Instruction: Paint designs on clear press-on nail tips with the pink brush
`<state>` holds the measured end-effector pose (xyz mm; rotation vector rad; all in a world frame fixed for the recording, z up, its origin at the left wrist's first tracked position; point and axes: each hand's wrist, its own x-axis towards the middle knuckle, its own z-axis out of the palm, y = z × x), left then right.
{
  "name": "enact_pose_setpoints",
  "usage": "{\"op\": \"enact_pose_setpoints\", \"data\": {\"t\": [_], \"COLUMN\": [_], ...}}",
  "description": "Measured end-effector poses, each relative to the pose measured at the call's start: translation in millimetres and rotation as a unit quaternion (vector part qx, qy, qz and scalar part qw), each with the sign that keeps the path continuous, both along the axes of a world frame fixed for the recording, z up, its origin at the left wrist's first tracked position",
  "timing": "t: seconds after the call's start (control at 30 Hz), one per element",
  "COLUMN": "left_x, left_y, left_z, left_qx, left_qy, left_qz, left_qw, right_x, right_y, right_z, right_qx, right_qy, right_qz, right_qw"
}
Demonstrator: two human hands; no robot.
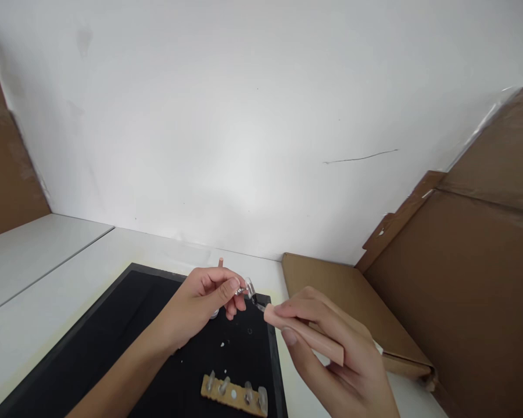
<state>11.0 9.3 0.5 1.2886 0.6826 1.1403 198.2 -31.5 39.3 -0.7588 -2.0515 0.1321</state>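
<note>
My left hand [213, 296] pinches a small silvery piece [240, 291] between thumb and fingers, with a clear, tube-like piece [250, 287] at its end. My right hand [331, 342] holds a thick pink handle [305, 334] like a pen. A dark, narrow tip [256, 301] at the front of the handle is at the clear piece; whether they touch is hard to tell. Below, on the black mat [239, 337], lies a tan strip [235, 397] bearing several clear upright pieces.
A pink stick end [221, 262] and a partly hidden round item [214, 314] show beside my left hand. A flat cardboard box [331, 278] lies at the right, before brown cardboard panels [462, 273]. A white wall [226, 128] rises behind the white table [157, 247].
</note>
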Motion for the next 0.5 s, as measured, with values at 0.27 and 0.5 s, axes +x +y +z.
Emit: {"op": "enact_pose_setpoints", "data": {"t": [0.27,0.5], "left_x": [-7.5,-2.4], "left_y": [2.9,-0.1], "left_z": [0.6,0.6], "left_qx": [0.013,0.008], "left_qy": [0.005,0.006], "left_qz": [0.000,-0.012], "left_qw": [1.000,1.000], "right_x": [-1.0,-5.0], "right_y": [-2.0,0.6], "right_z": [-1.0,-2.3], "right_qx": [0.023,0.009], "right_qy": [0.044,0.036], "right_qz": [0.000,0.008], "right_qw": [0.999,0.999]}}
